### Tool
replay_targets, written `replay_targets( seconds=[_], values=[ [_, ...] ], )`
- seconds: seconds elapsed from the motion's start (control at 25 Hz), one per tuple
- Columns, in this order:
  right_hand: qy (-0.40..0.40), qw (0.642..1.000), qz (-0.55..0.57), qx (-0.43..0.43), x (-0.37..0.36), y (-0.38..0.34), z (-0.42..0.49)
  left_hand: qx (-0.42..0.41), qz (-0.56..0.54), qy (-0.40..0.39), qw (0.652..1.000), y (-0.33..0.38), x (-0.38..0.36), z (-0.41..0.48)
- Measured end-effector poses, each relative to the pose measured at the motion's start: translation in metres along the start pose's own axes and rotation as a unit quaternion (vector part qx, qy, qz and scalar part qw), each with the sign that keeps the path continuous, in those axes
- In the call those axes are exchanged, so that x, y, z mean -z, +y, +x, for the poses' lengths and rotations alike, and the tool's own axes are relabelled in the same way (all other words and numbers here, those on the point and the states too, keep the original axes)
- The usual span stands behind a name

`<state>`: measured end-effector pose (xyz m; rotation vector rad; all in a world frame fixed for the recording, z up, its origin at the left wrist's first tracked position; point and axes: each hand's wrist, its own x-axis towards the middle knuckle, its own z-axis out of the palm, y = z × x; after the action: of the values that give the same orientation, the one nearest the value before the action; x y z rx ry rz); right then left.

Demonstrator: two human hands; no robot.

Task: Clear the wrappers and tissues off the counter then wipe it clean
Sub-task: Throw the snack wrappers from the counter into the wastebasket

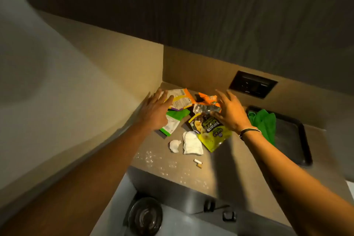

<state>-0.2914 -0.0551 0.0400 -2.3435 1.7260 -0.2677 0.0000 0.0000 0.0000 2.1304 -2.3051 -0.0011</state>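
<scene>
Both hands were out over a litter pile in the back corner of the counter (235, 161). Left hand (153, 111) had fingers spread apart, palm down, hovering w/ fingertips over the white-and-orange wrapper (181, 97); not clamped on anything. Right hand (229, 111) also spread, fingers apart, fingertips at the crumpled silver wrapper (206, 109); can't tell if touching. A band sat on the right wrist.

Other wrappers in the pile: orange wrapper (207, 97) at the back, green-and-white wrapper (171, 122) under the left hand's side, yellow-green banana-chip bag (212, 132) lying flat near the right hand, partly overlapping the folded tissue (192, 143). A smaller balled tissue (174, 145) lay just beside the folded one, to its left. A cigarette butt (198, 163) sat nearer the counter edge, apart from the tissues. White crumbs (151, 158) were scattered along the front-left of the counter.

Containers: a dark tray (298, 140) at right on the counter held a green cloth (265, 124), bunched at its left end; rest of the tray looked bare. Below the counter edge, a round dark bin (145, 216) w/ shiny interior; contents unclear.
</scene>
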Motion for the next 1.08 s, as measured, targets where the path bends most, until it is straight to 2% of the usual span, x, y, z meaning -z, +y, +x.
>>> replay_targets(
  seconds=[0.12, 0.28, 0.36, 0.52, 0.6, 0.72, 0.8, 0.88, 0.96, 1.08],
  values=[
    [-0.064, 0.998, 0.003, 0.012, -0.018, 0.010, 0.030, 0.008, -0.044, -0.070, 0.997, -0.010, -0.022, 0.017],
    [-0.019, 0.999, 0.037, 0.035, -0.043, 0.012, 0.055, 0.035, -0.079, -0.028, 0.996, -0.012, -0.029, 0.027],
    [0.030, 0.998, 0.035, 0.042, -0.046, 0.012, 0.059, 0.038, -0.094, 0.004, 0.995, -0.005, -0.022, 0.028],
    [0.170, 0.981, 0.057, 0.074, -0.038, -0.002, 0.057, 0.066, -0.129, 0.142, 0.979, 0.004, -0.001, 0.015],
    [0.239, 0.958, 0.122, 0.103, -0.021, -0.021, 0.046, 0.076, -0.180, 0.190, 0.962, 0.006, 0.013, 0.000],
    [0.330, 0.904, 0.223, 0.156, -0.003, -0.052, -0.004, 0.106, -0.259, 0.290, 0.915, 0.018, 0.023, -0.050],
    [0.326, 0.893, 0.248, 0.184, -0.015, -0.073, -0.069, 0.124, -0.289, 0.344, 0.885, 0.032, 0.017, -0.107],
    [0.278, 0.900, 0.264, 0.210, -0.041, -0.094, -0.134, 0.130, -0.294, 0.356, 0.877, 0.050, 0.001, -0.172],
    [0.228, 0.907, 0.274, 0.225, -0.073, -0.117, -0.190, 0.150, -0.294, 0.337, 0.882, 0.063, -0.018, -0.234],
    [0.177, 0.911, 0.280, 0.247, -0.120, -0.141, -0.257, 0.228, -0.318, 0.283, 0.876, 0.069, -0.052, -0.316]
  ],
)
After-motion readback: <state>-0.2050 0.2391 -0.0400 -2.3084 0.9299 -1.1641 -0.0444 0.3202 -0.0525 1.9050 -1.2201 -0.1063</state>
